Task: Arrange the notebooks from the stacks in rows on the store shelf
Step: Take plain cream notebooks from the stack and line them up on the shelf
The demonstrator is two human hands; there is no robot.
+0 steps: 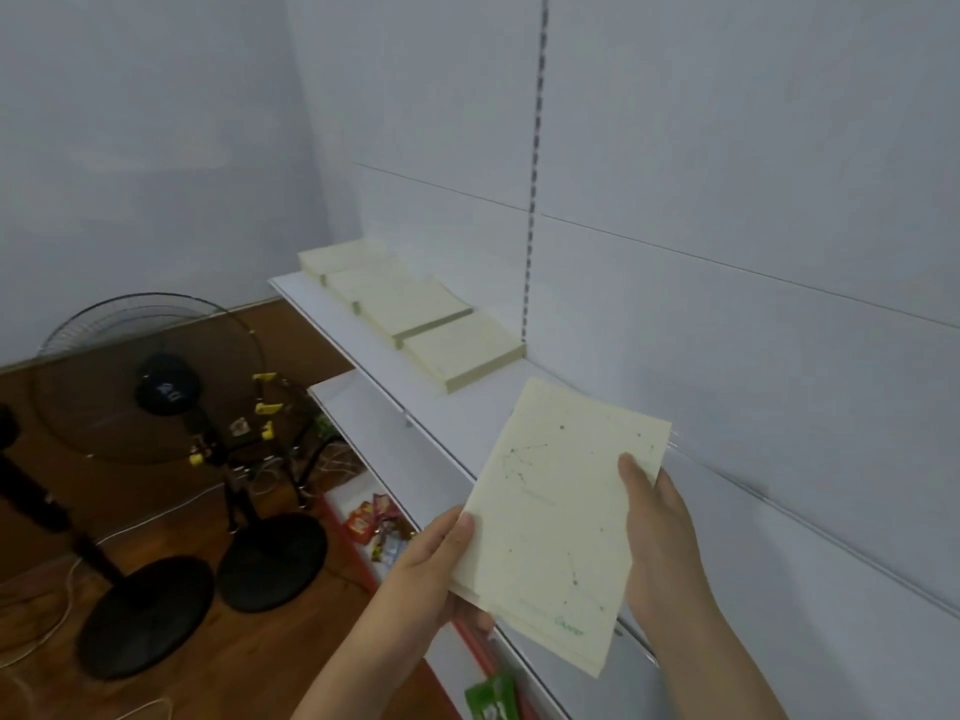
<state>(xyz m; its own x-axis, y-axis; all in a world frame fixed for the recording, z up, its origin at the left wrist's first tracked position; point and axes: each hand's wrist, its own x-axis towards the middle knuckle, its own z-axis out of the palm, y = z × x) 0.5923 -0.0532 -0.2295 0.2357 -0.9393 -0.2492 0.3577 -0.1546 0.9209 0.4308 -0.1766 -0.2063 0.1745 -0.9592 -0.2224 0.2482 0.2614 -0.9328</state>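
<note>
I see four notebook piles (410, 317) already lining the shelf (483, 407); my left hand (436, 558) and right hand (660, 543) both grasp the next notebook (556, 517), not yet placed.

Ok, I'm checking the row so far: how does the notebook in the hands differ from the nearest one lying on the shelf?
The held notebook is up in the air, tilted, gripped by the left hand and right hand; the nearest shelved notebook lies flat on the shelf, partly under its neighbour. The held one's constellation print shows; the shelved cover looks plain from here. Both are pale cream.
</note>
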